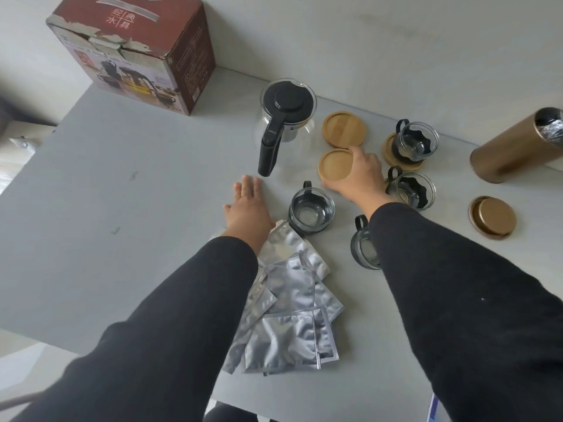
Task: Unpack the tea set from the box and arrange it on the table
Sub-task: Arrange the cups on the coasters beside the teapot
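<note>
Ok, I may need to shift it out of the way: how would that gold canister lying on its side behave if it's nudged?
The gold canister lies on its round wall, so it would probably roll. Its lid is off and something foil-like shows in the open mouth, so contents might slide out. It looks like thin metal, likely light.

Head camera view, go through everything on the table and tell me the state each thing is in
box: closed, upright
teapot: lid on, empty
gold canister: lying down, open
canister lid: off, upside down
far cup: on coaster
right hand: grasping a coaster
left hand: open, flat
</note>
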Motion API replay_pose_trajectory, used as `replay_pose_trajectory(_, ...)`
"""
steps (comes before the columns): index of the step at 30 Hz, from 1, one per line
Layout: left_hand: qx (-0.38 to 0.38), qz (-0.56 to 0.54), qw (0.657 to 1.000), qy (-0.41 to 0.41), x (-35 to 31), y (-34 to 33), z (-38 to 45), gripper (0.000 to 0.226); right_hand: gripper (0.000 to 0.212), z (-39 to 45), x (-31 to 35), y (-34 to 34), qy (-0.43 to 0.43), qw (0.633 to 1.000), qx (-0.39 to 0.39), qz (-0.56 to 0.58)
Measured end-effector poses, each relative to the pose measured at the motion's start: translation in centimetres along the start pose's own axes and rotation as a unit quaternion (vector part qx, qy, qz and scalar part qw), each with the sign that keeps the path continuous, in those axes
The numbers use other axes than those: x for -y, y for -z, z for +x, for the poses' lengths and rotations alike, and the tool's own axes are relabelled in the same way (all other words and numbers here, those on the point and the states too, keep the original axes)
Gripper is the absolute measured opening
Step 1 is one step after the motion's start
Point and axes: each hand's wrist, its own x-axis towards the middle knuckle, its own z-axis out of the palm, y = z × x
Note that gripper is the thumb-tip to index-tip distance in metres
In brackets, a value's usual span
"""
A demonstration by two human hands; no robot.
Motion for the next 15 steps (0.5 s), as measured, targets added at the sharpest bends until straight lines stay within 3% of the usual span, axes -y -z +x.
replay_pose_trajectory(10, 0.003, 0.007, 1.0, 0.001, 0.0, -0.3, 0.2, 0.094, 0.097, -0.5, 0.0, 0.2, 0.011, 1.0, 0.019, 0.016)
replay_pose_trajectory(15, -0.002, 0.005, 1.0, 0.001, 0.1, -0.3, 0.4, 0.097, 0.079, -1.9, -0.7, 1.9, 0.012, 0.999, -0.001, 0.04)
